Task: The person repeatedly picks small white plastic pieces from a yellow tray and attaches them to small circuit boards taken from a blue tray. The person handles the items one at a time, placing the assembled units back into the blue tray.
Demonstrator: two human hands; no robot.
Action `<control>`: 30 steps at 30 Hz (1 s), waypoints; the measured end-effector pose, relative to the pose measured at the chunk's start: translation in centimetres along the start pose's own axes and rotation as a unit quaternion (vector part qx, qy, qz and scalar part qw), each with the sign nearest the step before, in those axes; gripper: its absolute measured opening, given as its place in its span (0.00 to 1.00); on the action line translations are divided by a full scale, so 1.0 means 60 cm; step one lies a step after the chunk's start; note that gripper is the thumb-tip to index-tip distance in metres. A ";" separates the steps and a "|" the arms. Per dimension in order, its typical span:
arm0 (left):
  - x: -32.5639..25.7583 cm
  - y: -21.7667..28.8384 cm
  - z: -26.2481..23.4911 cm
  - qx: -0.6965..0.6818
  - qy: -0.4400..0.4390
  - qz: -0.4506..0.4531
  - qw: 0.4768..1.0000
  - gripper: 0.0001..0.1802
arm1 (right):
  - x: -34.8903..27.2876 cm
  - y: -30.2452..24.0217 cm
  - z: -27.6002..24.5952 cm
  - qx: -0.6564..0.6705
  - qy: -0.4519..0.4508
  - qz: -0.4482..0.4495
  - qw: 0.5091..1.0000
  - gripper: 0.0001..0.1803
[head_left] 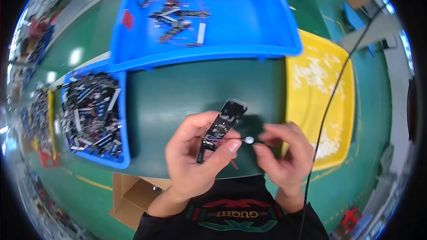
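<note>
My left hand (pixel 195 151) is closed on a narrow black circuit board (pixel 221 124), held tilted over the green tabletop (pixel 178 89). Thin red and dark wires cross the board under my left thumb. At their end, just beyond the thumb tip, sits a small round white disc (pixel 249 140). Beside that disc is my right hand (pixel 287 155), its thumb and forefinger apart, other fingers curled. Nothing shows between the right fingertips, which are slightly blurred; I cannot tell whether they touch the disc's edge.
A large blue bin (pixel 213 53) with several boards stands at the far side. On the left, a smaller blue bin (pixel 124 133) is heaped with boards. A yellow tray (pixel 344 120) at right holds small white pieces. A black cable (pixel 331 100) hangs across the right; a cardboard box (pixel 129 200) stands below left.
</note>
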State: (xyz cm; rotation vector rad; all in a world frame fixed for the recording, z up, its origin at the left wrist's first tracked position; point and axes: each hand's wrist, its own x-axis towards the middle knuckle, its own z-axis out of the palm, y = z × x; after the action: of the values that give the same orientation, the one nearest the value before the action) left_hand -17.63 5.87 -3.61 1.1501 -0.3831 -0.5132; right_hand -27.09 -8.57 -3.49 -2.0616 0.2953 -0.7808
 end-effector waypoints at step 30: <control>0.251 0.212 -0.162 0.801 -0.145 0.058 0.578 0.24 | -0.062 0.060 -0.176 -0.290 -0.106 0.119 0.944 0.15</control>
State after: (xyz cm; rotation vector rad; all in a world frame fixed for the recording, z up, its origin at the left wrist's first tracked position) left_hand 2.33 8.73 5.08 2.7895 -1.3650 -0.0848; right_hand -36.34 -15.88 -3.63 -2.5687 0.7039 -0.3345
